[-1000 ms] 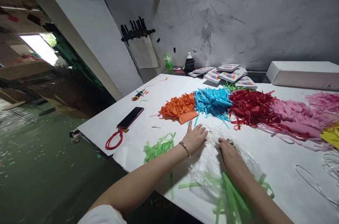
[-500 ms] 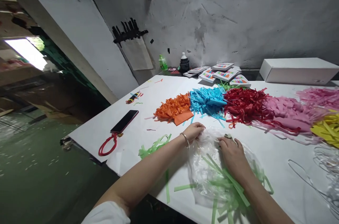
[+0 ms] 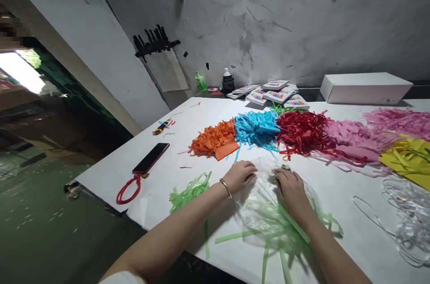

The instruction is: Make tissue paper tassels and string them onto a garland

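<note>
While both hands (image 3: 265, 181) press it, clear bag (image 3: 258, 205) holds green strips (image 3: 282, 225).

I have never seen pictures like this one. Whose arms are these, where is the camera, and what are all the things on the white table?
The camera sits on a person's head and looks down, so the two bare arms are that person's own. The left hand and right hand both press on a clear plastic bag with green paper strips inside. Whether the fingers actually grip it is hard to tell. On the white table lie piles of cut paper: orange, blue, red, pink, yellow. A phone lies to the left.
</note>
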{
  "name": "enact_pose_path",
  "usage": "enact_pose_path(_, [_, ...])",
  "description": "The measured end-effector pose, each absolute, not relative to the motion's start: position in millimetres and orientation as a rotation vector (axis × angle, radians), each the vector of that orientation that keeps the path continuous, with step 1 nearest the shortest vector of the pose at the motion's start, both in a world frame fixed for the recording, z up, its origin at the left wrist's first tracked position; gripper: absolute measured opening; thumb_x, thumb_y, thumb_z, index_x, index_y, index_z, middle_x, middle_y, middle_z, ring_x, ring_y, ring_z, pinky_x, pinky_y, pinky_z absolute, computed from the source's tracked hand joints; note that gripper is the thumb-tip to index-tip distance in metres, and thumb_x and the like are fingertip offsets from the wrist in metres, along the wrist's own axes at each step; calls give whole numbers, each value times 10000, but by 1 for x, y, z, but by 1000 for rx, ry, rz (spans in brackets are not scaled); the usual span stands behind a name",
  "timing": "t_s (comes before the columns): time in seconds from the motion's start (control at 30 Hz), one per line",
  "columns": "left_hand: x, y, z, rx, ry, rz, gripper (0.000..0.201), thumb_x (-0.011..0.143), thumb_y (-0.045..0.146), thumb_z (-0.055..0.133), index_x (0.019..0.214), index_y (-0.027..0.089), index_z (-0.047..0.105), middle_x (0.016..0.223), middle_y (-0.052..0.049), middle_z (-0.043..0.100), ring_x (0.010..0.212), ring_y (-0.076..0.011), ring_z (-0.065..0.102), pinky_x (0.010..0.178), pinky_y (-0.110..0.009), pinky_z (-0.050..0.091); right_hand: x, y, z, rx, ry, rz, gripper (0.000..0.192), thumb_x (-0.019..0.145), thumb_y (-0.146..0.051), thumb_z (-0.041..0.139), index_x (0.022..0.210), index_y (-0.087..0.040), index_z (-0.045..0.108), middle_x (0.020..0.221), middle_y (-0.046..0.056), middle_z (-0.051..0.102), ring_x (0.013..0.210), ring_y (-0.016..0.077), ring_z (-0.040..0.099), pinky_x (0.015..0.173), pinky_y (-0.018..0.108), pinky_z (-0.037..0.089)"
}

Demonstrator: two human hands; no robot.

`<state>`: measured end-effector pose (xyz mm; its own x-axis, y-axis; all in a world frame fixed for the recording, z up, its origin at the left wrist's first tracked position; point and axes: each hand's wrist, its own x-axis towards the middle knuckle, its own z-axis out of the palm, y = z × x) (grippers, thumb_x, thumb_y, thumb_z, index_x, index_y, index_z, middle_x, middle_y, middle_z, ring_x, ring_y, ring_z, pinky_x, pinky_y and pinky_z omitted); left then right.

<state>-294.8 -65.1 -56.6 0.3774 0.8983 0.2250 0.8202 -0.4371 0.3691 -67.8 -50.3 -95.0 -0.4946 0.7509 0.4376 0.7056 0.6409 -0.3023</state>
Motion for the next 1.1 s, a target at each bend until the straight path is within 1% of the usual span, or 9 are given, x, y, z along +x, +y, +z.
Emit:
enact_pose_path(0.1, [-288, -73, -53, 2436, 1523, 612, 191, 934, 179, 554, 1036, 197, 714, 1108, -115, 716, 1041, -257, 635, 938, -400, 448, -65, -63, -84, -1083, -2379, 167, 204, 984, -128, 415, 1053, -199, 594, 1253, 109, 637, 1179, 256, 563, 1005, 435, 338])
enact_pose_path(0.2, [-276, -82, -56, 2405, 1489, 592, 210, 920, 119, 546, 990, 196, 729, 1018, -93, 724, 963, -215, 658, 883, -328, 482, -62, -78, -74, -1078, -2464, 254, 179, 974, -130, 437, 969, -205, 598, 1010, 68, 684, 944, 226, 631, 813, 338, 408])
enact_pose_path(0.3, [-266, -85, -64, 2325, 1528, 574, 219, 866, 63, 570, 960, 176, 732, 993, -100, 702, 908, -216, 661, 819, -308, 499, -59, -86, -66, -1125, -2546, 351, 206, 923, -59, 445, 860, -209, 570, 797, 10, 661, 684, 171, 619, 588, 263, 341])
enact_pose_path(0.37, [-262, -83, -69, 2251, 1573, 581, 222, 814, 37, 593, 934, 165, 728, 988, -103, 681, 871, -224, 655, 793, -318, 498, -57, -88, -63, -1165, -2582, 399, 229, 872, -12, 452, 809, -210, 549, 711, -14, 639, 573, 147, 586, 508, 260, 256])
enact_pose_path(0.57, [-258, -79, -62, 1956, 1606, 751, 139, 757, 61, 610, 773, 183, 673, 841, -41, 621, 783, -192, 598, 770, -306, 465, -60, -88, -64, -1194, -2566, 443, 246, 783, 19, 486, 701, -212, 508, 607, -19, 583, 492, 146, 520, 480, 284, 167])
enact_pose_path(0.7, [-257, -85, -48, 1635, 1562, 952, 29, 788, 203, 633, 768, 182, 627, 722, -10, 576, 689, -167, 548, 696, -290, 460, -61, -89, -66, -1156, -2435, 466, 241, 807, 5, 481, 726, -217, 525, 621, -21, 589, 499, 151, 534, 486, 280, 210])
enact_pose_path(0.87, [-247, -114, -28, 1149, 1360, 1101, 244, 787, 389, 670, 807, 165, 575, 665, 9, 566, 507, -100, 480, 507, -239, 419, -60, -95, -56, -988, -2149, 515, 188, 1016, -219, 379, 949, -204, 555, 811, 20, 649, 687, 157, 638, 623, 249, 416])
enact_pose_path(0.93, [-238, -128, -23, 997, 1288, 1155, 303, 754, 419, 720, 816, 159, 577, 708, -7, 590, 520, -92, 496, 499, -226, 418, -60, -100, -50, -886, -2082, 551, 198, 1029, -250, 374, 955, -207, 552, 815, 19, 649, 704, 145, 643, 648, 236, 444])
enact_pose_path(1.1, [-220, -150, -23, 767, 1198, 1311, 368, 723, 455, 804, 804, 150, 616, 704, -2, 602, 544, -81, 520, 515, -207, 440, -65, -111, -41, -734, -2012, 624, 169, 1011, -228, 424, 918, -215, 565, 749, -1, 636, 629, 130, 616, 592, 226, 441])
